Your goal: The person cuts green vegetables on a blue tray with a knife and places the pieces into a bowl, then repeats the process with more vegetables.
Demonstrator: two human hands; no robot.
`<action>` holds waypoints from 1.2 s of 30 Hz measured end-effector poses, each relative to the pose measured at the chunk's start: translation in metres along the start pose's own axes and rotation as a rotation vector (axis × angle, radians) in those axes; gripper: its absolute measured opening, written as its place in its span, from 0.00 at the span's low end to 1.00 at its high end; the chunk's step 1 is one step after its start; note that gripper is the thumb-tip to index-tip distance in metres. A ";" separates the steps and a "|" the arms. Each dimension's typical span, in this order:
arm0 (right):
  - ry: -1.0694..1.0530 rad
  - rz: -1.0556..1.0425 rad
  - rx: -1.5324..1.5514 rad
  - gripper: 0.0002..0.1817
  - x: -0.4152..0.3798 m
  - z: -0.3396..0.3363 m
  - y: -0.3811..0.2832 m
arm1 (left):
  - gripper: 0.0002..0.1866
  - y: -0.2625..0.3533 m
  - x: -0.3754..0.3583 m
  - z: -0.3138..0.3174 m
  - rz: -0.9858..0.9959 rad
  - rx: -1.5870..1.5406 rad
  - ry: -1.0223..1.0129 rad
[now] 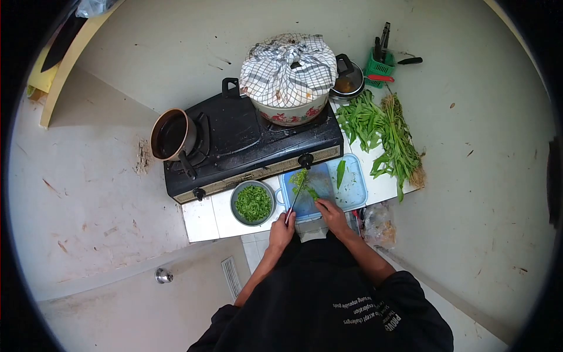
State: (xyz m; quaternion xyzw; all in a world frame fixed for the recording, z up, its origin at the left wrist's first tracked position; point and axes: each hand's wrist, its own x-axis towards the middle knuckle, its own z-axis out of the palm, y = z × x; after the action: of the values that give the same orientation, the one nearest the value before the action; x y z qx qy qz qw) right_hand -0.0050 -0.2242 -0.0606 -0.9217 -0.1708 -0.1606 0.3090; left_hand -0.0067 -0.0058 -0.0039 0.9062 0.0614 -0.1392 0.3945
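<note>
My left hand [282, 232] is closed round the handle of a knife [297, 196], its blade pointing away from me over a blue cutting board [322, 176]. My right hand [333, 217] pinches a bit of leafy greens [313, 193] beside the blade. Cut pieces of greens [298, 178] lie at the blade's tip. A single long leaf [341, 173] rests on the light blue tray [356, 186], among small green scraps. Left of the board stands a grey bowl [233, 211] full of chopped greens [253, 203].
A black gas stove [234, 141] carries a small saucepan [189, 141] and a large floral pot [290, 115] wrapped in checked cloth [287, 70]. Bunches of leafy greens [402, 138] lie at right. Behind are a lidded pot [350, 82] and a green utensil basket [380, 68]. A plastic bag [380, 226] hangs by the counter edge.
</note>
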 end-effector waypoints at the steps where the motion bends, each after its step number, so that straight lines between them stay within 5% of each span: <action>1: -0.008 0.002 0.004 0.19 -0.005 0.000 0.001 | 0.23 -0.002 0.001 0.002 0.002 0.003 0.004; 17: 0.137 0.094 0.272 0.16 0.046 -0.005 -0.019 | 0.23 0.002 0.009 0.011 0.056 0.048 0.016; 22: -0.025 0.124 0.208 0.14 0.021 -0.001 -0.005 | 0.24 0.002 0.008 0.009 0.023 0.054 0.050; 36: -0.039 0.061 0.006 0.13 -0.001 -0.003 0.008 | 0.25 -0.004 0.002 0.009 0.029 0.084 -0.213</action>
State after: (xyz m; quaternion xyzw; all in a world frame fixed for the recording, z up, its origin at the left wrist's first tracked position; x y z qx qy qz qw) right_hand -0.0034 -0.2324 -0.0631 -0.9284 -0.1493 -0.1328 0.3133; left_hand -0.0073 -0.0099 -0.0131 0.9028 0.0002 -0.2315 0.3624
